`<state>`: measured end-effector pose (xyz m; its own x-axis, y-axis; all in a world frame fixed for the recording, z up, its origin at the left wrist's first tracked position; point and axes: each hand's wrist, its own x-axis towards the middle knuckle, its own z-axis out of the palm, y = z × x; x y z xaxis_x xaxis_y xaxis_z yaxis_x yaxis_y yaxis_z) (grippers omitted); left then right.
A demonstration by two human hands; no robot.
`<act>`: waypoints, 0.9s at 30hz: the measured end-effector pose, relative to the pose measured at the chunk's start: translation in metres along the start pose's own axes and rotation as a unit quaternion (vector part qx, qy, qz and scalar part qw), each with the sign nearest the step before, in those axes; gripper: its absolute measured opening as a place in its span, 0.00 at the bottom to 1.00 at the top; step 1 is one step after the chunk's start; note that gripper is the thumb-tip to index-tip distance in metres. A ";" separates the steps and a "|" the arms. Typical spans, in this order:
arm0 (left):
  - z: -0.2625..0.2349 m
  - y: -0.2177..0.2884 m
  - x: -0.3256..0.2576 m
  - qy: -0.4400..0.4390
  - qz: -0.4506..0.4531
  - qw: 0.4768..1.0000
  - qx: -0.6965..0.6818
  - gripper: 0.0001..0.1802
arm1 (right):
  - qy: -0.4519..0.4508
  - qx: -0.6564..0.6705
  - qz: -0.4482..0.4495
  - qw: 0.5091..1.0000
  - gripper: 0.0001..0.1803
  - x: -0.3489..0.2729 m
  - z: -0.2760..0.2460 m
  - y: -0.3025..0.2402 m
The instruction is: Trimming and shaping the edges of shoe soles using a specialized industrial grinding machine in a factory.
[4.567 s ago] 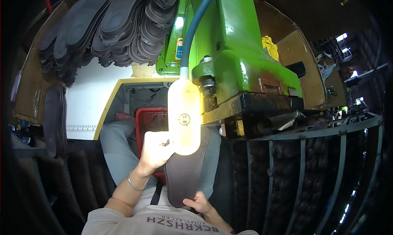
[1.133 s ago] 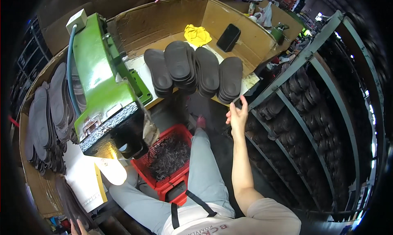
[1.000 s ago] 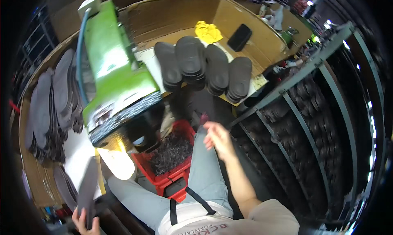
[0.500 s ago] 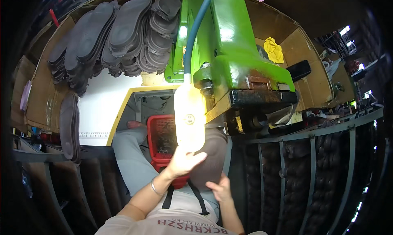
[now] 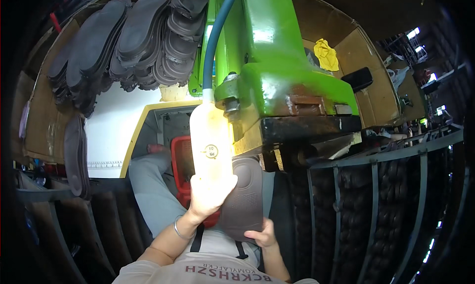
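Under the green press machine (image 5: 277, 81), a dark shoe sole (image 5: 243, 195) is gripped at its near end by the right hand (image 5: 262, 234); a pale sole-shaped template (image 5: 212, 140) is grasped w/ the left hand (image 5: 208, 195).

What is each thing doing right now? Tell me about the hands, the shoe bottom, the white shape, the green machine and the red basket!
left hand: gripping the white foot-shaped form
right hand: holding the dark sole from below
dark sole: pressed against the form
green machine: above the hands
red basket: contents hidden
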<state>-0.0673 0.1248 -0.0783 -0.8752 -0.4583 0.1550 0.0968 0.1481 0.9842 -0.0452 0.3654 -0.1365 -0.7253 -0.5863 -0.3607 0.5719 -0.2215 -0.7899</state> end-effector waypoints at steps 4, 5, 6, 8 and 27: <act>0.002 0.001 0.001 -0.010 0.045 0.998 0.043 0.07 | 0.107 0.020 -0.094 0.990 0.31 -0.007 -0.026 -0.034; 0.003 0.003 0.003 -0.028 0.043 0.998 0.037 0.06 | 0.150 0.026 -0.122 0.981 0.33 -0.004 -0.028 -0.045; 0.004 0.004 0.004 -0.046 0.041 0.998 0.031 0.05 | 0.187 0.040 -0.143 0.971 0.32 0.000 -0.034 -0.055; 0.011 0.013 0.007 -0.036 -0.040 0.990 -0.130 0.07 | 0.239 0.055 -0.196 0.950 0.28 0.016 -0.039 -0.077; -0.059 0.015 0.027 0.027 -0.061 0.977 -0.202 0.13 | 0.063 0.090 -0.259 0.960 0.26 0.155 -0.026 -0.102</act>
<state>-0.0619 0.0629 -0.0544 -0.8670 -0.4975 0.0291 0.1829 -0.2634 0.9472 -0.2260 0.3177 -0.1248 -0.9642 -0.2651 -0.0093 0.1712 -0.5950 -0.7853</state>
